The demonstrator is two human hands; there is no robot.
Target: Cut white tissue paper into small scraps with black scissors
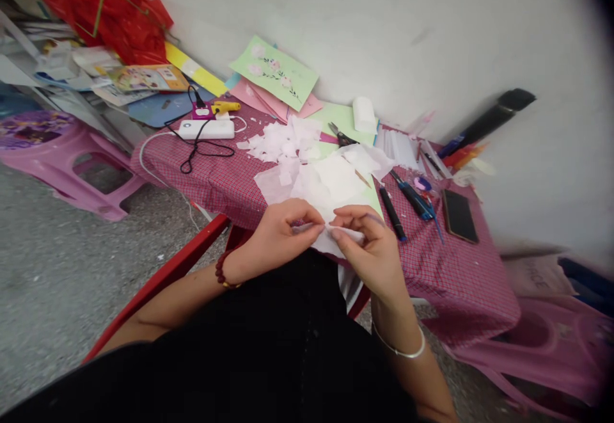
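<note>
At the table's front edge, my left hand point(273, 234) and my right hand point(374, 253) meet with thumbs and fingertips pinched together. Between them is a piece of thin white tissue paper point(330, 245), partly hidden by the fingers. Just beyond my hands lie flat sheets of white paper point(338, 180) with a thin brown stick point(363, 178) on them. Farther back is a heap of torn white paper scraps point(275, 141). Black-handled pliers point(341, 135) rest behind the sheets. A dark marker point(392, 213) lies to the right of my right hand.
A green card with pink flowers point(275, 72) leans at the back. A white power strip point(206, 130) with black cable lies left. On the right are a phone point(460, 216), a blue-handled tool point(415, 199) and a tall black object point(484, 122). Pink stools point(103, 148) flank the table.
</note>
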